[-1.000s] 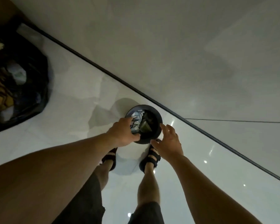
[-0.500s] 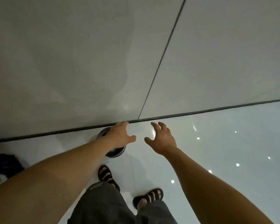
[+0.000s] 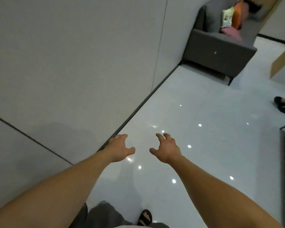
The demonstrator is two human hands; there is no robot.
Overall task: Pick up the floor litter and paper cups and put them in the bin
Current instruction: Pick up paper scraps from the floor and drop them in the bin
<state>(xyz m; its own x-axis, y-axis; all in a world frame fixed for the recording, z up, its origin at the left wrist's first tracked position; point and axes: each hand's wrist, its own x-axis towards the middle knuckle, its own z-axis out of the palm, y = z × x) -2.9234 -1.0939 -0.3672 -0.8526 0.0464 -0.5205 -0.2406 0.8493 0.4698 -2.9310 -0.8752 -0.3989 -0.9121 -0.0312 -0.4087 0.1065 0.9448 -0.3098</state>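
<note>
Bin has left view; a second ago it stood at the person's feet. Left hand [image 3: 120, 148] and right hand [image 3: 167, 149] now hover apart, empty, fingers loosely curled, over the glossy floor [image 3: 204, 153]. No litter shows; search for more likely.

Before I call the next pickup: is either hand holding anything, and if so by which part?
Nothing is held. The left hand and the right hand are both empty, fingers loosely curled, above the glossy white floor.
</note>
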